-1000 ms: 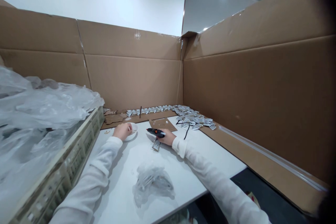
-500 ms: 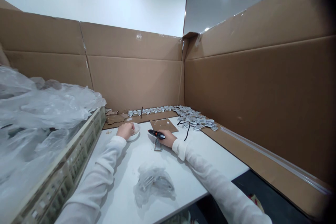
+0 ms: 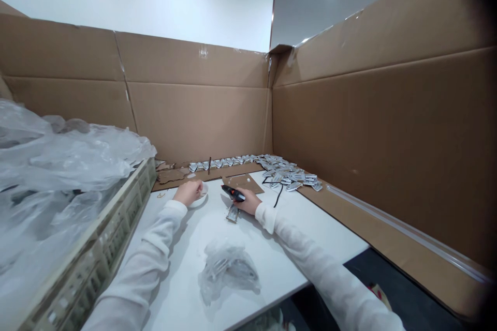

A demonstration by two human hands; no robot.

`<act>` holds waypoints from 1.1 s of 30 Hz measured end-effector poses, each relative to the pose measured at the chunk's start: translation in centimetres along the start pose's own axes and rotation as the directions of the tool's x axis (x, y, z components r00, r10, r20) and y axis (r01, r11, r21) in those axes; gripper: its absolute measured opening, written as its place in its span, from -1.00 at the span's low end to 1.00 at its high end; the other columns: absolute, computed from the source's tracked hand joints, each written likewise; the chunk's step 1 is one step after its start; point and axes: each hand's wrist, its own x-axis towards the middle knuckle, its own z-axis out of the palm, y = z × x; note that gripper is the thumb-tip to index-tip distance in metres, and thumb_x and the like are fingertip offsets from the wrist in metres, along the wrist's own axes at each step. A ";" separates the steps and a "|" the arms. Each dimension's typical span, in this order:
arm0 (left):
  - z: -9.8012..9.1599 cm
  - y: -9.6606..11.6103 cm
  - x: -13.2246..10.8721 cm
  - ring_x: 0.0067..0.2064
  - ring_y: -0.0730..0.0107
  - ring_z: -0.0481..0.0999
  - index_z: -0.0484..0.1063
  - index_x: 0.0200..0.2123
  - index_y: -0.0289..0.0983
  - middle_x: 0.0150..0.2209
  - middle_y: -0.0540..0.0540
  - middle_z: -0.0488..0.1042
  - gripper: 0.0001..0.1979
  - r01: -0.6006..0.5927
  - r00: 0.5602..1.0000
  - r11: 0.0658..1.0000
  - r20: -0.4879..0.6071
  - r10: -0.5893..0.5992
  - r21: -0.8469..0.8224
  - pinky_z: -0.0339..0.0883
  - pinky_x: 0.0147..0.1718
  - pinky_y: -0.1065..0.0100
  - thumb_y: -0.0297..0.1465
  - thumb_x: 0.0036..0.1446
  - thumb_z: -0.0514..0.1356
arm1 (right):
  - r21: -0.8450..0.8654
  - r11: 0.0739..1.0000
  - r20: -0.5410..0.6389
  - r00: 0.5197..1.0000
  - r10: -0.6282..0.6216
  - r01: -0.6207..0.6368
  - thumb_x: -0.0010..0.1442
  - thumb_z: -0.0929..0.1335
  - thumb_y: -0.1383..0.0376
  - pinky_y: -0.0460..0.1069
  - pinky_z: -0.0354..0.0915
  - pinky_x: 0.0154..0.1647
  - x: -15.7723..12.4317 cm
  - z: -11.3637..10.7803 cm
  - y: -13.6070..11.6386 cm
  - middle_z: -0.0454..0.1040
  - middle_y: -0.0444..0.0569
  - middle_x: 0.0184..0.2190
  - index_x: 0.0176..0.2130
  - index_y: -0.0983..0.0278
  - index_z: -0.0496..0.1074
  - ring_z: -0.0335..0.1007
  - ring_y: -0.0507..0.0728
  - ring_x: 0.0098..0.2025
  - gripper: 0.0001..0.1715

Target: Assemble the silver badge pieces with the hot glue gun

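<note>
Far out past the left hand (image 3: 189, 192), a pale crate (image 3: 116, 217) is heaped with crinkly clear plastic (image 3: 70, 160). The left hand is curled over a white round piece (image 3: 202, 191) on the white table (image 3: 306, 217), with its fingers closed on the near edge.

Just to its right, the right hand (image 3: 245, 201) is wrapped tight around a black and orange glue gun (image 3: 233, 193). The gun's tip points toward the left hand. A small shiny piece (image 3: 232, 213) lies on the table just under the gun.

Closer to the body, between the two arms, sits a clear bag (image 3: 229, 271) of parts. Beyond the right hand and off to its right is a heap of shiny pieces (image 3: 289, 176).

I think this goes best with the gun held steady and low. Fingers should be kept off the hot tip, and the white piece pinned flat so it can't slide.
</note>
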 end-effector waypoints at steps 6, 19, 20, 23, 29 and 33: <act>0.3 -0.2 0.1 0.01 0.19 0.21 0.35 -0.15 -0.29 -0.08 -0.21 0.26 -0.70 -0.054 0.998 0.998 0.042 0.052 0.041 0.12 -0.05 0.28 -0.54 0.00 0.03 | 0.056 0.998 -0.072 0.997 0.009 -0.005 -0.13 0.31 0.44 -0.06 0.22 -0.33 -0.1 0.0 -0.5 0.43 -0.09 -0.44 -0.42 0.30 0.35 0.33 0.10 -0.39 -0.85; -0.5 -0.4 0.0 -0.31 0.29 0.41 0.37 -0.46 -0.24 -0.42 -0.06 0.44 -0.94 0.013 0.999 1.000 -0.035 -0.013 0.000 0.15 -0.33 0.38 -0.46 -0.01 0.10 | 0.025 1.000 -0.082 0.996 0.022 -0.020 -0.10 0.32 0.39 -0.04 0.20 -0.35 0.0 0.1 -0.4 0.43 -0.04 -0.43 -0.42 0.30 0.33 0.33 0.13 -0.38 -0.89; -0.7 -0.5 0.0 -0.33 0.31 0.42 0.37 -0.46 -0.23 -0.42 -0.05 0.45 -0.95 0.041 0.999 0.999 -0.032 -0.041 -0.017 0.15 -0.36 0.40 -0.44 -0.02 0.12 | 0.019 1.000 -0.087 0.996 0.020 -0.018 -0.10 0.32 0.39 -0.05 0.20 -0.34 0.1 0.2 -0.4 0.42 -0.04 -0.42 -0.42 0.30 0.33 0.33 0.13 -0.38 -0.88; -1.3 -0.4 0.1 -0.28 0.30 0.41 0.39 -0.49 -0.24 -0.38 -0.05 0.45 -0.96 0.084 0.993 0.994 -0.074 -0.089 -0.069 0.13 -0.38 0.42 -0.39 -0.07 0.18 | 0.012 1.000 -0.107 0.994 0.017 -0.016 -0.12 0.32 0.40 -0.05 0.20 -0.34 0.1 0.5 -0.1 0.42 -0.04 -0.41 -0.39 0.31 0.33 0.33 0.13 -0.37 -0.83; -2.1 1.6 0.6 -0.49 0.42 0.34 0.38 -0.55 -0.30 -0.57 -0.02 0.38 -0.75 0.016 0.992 0.855 -0.098 -0.078 -0.519 0.10 -0.50 0.44 -0.21 -0.11 0.20 | 0.032 0.999 -0.162 0.987 -0.016 0.021 -0.11 0.31 0.37 -0.06 0.19 -0.36 0.1 1.0 0.3 0.41 -0.05 -0.43 -0.35 0.30 0.31 0.31 0.11 -0.39 -0.79; -1.3 4.4 0.7 -0.61 0.50 0.27 0.32 -0.48 -0.34 -0.59 -0.02 0.40 -0.66 0.044 0.999 0.515 0.022 -0.049 -0.856 0.04 -0.62 0.46 -0.13 -0.11 0.17 | 0.058 0.996 -0.209 0.976 -0.056 0.069 -0.08 0.29 0.32 -0.08 0.17 -0.39 0.1 0.7 0.3 0.40 -0.08 -0.47 -0.39 0.29 0.30 0.28 0.08 -0.44 -0.86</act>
